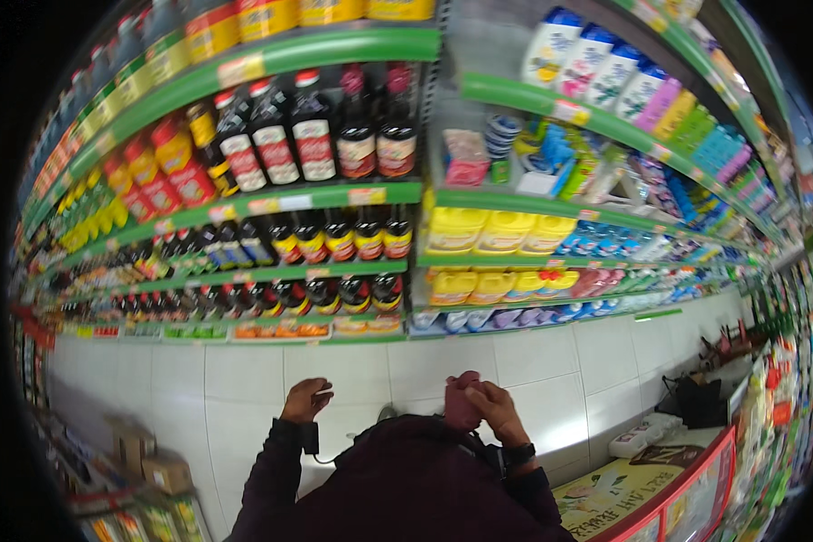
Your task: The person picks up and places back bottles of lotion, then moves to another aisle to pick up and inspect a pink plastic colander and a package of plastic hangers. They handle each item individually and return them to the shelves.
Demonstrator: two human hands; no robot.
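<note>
A crumpled maroon cloth (pixel 462 405) is gripped in my right hand (pixel 500 410), its thumb pressed against the fabric near my body. Nothing shows in my left hand (pixel 307 400), which hangs to the left over the tiled floor with fingers loosely curled and apart. Beyond both hands stand store shelves. Dark sauce bottles with red caps (pixel 313 150) line the left shelves. Yellow jugs (pixel 455 232) and blue-capped white bottles (pixel 552 47) stand on the right ones.
Green-edged shelves (pixel 352 195) run across in front, above pale floor tiles (pixel 339 366). Cardboard boxes (pixel 167 473) sit at lower left. A red-framed case (pixel 694 488) and a black bag (pixel 701 401) are at lower right, near packed goods.
</note>
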